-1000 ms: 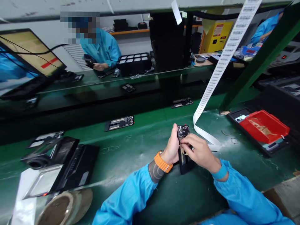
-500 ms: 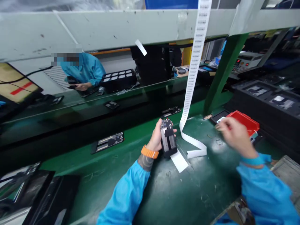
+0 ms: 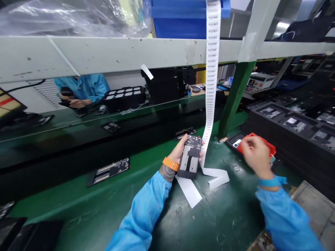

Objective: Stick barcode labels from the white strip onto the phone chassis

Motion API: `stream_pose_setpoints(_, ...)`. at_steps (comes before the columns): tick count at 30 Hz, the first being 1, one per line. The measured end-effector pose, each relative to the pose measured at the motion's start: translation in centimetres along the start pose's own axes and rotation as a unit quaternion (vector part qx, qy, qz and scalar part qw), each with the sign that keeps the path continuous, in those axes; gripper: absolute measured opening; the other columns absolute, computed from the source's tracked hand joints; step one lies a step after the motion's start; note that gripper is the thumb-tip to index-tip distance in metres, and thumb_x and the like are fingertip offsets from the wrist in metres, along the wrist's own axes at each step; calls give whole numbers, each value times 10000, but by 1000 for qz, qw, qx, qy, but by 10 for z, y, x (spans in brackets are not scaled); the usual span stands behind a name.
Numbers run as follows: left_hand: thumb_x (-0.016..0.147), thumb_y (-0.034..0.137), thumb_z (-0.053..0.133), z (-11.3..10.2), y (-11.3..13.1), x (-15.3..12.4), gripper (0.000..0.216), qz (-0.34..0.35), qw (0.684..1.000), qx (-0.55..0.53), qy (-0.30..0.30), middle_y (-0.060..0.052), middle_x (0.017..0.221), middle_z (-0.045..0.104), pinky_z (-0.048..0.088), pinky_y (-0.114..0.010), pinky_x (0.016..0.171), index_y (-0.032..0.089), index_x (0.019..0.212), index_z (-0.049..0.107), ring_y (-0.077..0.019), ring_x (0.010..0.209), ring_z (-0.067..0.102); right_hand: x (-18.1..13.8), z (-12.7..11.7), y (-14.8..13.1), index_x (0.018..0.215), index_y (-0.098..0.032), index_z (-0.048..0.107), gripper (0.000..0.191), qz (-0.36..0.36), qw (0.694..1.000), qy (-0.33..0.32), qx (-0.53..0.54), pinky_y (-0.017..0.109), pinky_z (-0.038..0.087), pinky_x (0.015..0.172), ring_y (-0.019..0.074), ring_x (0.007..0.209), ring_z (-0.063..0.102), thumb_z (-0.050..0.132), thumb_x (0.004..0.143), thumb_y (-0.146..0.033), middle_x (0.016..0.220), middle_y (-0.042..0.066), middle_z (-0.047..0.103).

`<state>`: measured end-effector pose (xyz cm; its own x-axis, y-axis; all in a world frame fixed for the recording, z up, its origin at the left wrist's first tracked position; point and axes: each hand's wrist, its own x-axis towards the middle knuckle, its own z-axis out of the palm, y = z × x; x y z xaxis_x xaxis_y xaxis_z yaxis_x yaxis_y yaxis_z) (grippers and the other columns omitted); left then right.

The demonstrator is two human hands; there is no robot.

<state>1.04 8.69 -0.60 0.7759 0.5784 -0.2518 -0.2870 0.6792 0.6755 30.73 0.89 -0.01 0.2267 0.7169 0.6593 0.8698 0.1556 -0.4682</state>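
Note:
My left hand point(image 3: 180, 150) is wrapped round an opened phone point(image 3: 190, 157), its circuit board at the top and its grey inner frame facing me. My right hand point(image 3: 256, 153) is over a red tray point(image 3: 270, 147), fingers curled together in a pinch; what they hold, if anything, cannot be made out. A strip of printed labels point(image 3: 211, 80) hangs from above, and its lower end lies folded on the bench behind the phone. Below the phone, a blank white paper strip point(image 3: 190, 194) lies on the green bench point(image 3: 204, 230).
More opened phones point(image 3: 110, 171) lie along the bench's far side. Black foam trays point(image 3: 293, 122) with phone parts stand at the right. A green post point(image 3: 237, 97) and white beam point(image 3: 104, 52) frame the bench. Across from me, a person point(image 3: 83, 89) in blue handles a dark device.
My view has shifted, with more of the shelf above showing. The phone in my left hand faces me more squarely. My right hand remains near the red tray, its fingers curled in.

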Motion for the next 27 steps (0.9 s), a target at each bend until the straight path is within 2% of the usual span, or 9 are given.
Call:
stream_pose_setpoints(2,799,798,451,16,-10,-16,856,21,1000,-18,-4,-165,855,724,540,-397,680,101,1272,602,-287,710,709,-16,24,-47,1056,-202,624,175,-71,988,-71,119,386,553,725,252,868,663,598,900,-275,1037,116,671)
stream_pose_setpoints(3,784,799,470,23,-16,-24,861,32,999,-31,3,-160,850,722,537,-402,686,103,1275,600,-287,700,705,-23,34,-66,1101,-205,621,202,-104,977,-84,163,400,564,785,259,960,660,590,906,-247,1115,122,659)
stream_pose_setpoints(6,784,781,484,42,-33,-49,837,57,994,-92,27,-151,869,717,527,-420,718,103,1260,610,-283,712,692,-35,46,-97,1097,-220,650,206,-182,954,-76,225,427,556,892,248,1043,649,547,928,-164,1116,111,670)
stream_pose_setpoints(11,794,761,491,62,-55,-83,824,63,981,-183,-2,-152,897,695,512,-399,712,94,1262,618,-272,747,665,-41,34,-89,1143,-262,650,285,-295,924,-65,235,400,577,808,219,943,681,559,920,-111,1028,74,714)
stream_pose_setpoints(15,860,710,435,85,-65,-101,807,62,956,-287,6,-130,887,677,506,-364,693,75,1346,545,-238,724,640,-47,29,-85,1162,-298,640,341,-376,906,9,195,374,572,783,204,947,662,596,892,-94,1061,58,699)
stream_pose_setpoints(18,908,659,399,101,-70,-106,781,82,930,-359,20,-131,897,669,510,-351,712,50,1390,487,-222,747,635,-51,28,-88,1158,-312,643,364,-396,901,52,167,362,575,781,205,956,629,626,870,-90,1062,60,680)
stream_pose_setpoints(23,921,664,396,110,-72,-106,785,105,895,-429,59,-134,949,669,521,-326,711,63,1425,435,-202,758,635,-49,23,-95,1149,-299,645,372,-400,900,62,164,342,573,736,198,890,617,654,848,-82,976,56,675)
stream_pose_setpoints(27,897,710,395,113,-71,-106,832,102,897,-421,85,-122,870,658,525,-334,688,49,1399,457,-215,725,633,-49,17,-100,1085,-287,659,333,-393,898,66,187,345,573,733,192,875,627,670,836,-65,946,46,688)
